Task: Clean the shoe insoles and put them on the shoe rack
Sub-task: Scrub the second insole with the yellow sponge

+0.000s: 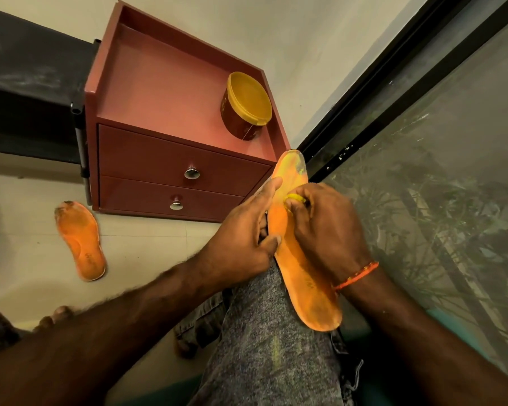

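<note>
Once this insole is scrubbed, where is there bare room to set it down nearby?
The cabinet top is bare left of the yellow-lidded tub. Floor between the second insole and the drawers is free. The lap is crowded by both hands.

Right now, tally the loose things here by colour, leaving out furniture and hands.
Orange: 2, the orange foam insole on the knee and the orange foam insole on the floor
Yellow: 1, small yellow scrubber
Brown, yellow-lidded: 1, round tub
Total: 4
</note>
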